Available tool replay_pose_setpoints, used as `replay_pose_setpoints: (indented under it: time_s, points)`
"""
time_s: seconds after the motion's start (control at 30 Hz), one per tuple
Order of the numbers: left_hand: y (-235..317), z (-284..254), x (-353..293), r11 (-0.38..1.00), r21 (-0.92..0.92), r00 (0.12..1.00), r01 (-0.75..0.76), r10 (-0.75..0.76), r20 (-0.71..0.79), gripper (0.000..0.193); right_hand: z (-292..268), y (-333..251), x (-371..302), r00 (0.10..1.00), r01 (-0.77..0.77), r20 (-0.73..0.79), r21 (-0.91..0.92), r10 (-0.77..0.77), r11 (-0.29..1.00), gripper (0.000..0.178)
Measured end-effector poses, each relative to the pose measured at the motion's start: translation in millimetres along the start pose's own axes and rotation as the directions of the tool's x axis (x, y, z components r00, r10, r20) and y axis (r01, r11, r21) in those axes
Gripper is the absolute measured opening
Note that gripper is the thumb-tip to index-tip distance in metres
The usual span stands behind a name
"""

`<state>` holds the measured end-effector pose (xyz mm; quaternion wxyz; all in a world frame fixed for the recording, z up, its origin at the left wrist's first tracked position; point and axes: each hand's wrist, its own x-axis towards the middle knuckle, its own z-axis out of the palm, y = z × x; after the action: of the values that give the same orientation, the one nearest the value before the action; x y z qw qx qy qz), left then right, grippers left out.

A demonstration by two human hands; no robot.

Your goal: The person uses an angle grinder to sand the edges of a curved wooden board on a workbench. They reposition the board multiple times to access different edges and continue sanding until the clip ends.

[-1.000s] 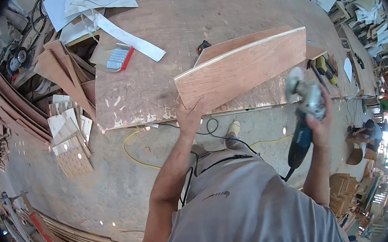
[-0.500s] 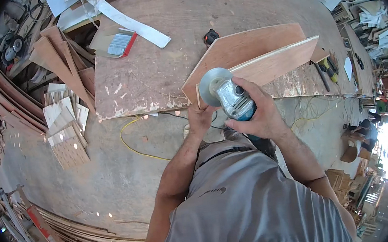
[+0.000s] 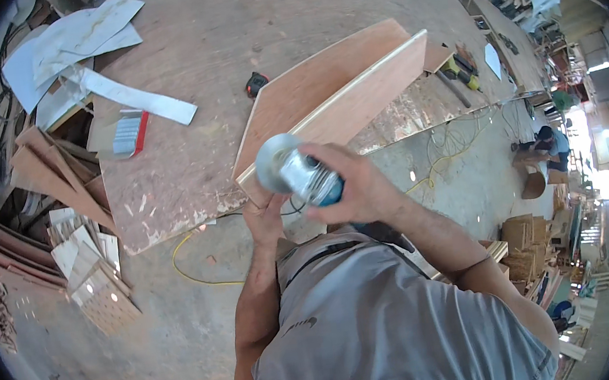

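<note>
My right hand (image 3: 365, 184) is wrapped round an angle grinder (image 3: 311, 177) with a pale round disc (image 3: 273, 162). The disc is over the near left end of a narrow plywood board (image 3: 375, 87) standing on edge; whether it touches the wood I cannot tell. My left hand (image 3: 265, 221) grips that board's near end from below, just past the table edge, with its fingers partly hidden. Behind the upright board lies a wider plywood panel (image 3: 316, 85) with angled ends. A black and red tape measure (image 3: 256, 84) sits beside the panel's far left edge.
The worn wooden table (image 3: 182, 158) carries a red box of metal strips (image 3: 132, 134), a white strip (image 3: 139, 96) and a yellow-black tool (image 3: 463, 73) at right. Plywood offcuts (image 3: 88, 250) lean at left. A yellow cord (image 3: 190, 270) crosses the floor. Another person (image 3: 548, 146) is far right.
My view has turned, so the table and boards appear shifted left and tilted. The grinder remains in my right hand at the board's near end, and my left hand still grips that end.
</note>
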<state>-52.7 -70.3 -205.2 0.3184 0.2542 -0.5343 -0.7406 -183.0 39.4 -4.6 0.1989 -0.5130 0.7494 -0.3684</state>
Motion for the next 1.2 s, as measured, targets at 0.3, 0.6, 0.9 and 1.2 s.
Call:
replay_pose_setpoints:
  time_s: [0.3,0.6,0.9,1.2]
  points:
    - [-2,1,-1,0.998,0.029,0.996,0.06,-0.058,-0.072,0.028,-114,104,-16,0.834,-0.306,-0.445,0.12,0.327,0.944,0.084]
    - [1,2,-31,0.896,0.302,0.944,0.327,-0.294,-0.15,0.026,-73,44,-38,0.992,-0.057,-0.114,0.037,0.061,0.998,0.084]
    - [-28,-18,-40,0.92,0.387,0.998,0.066,-0.064,-0.017,0.025,-84,85,-69,0.996,-0.03,-0.078,0.002,0.03,1.0,0.084]
    - [-35,-33,-50,0.902,0.411,0.99,0.135,-0.103,-0.097,0.031,-127,128,-71,0.989,-0.103,-0.103,0.056,0.108,0.993,0.083]
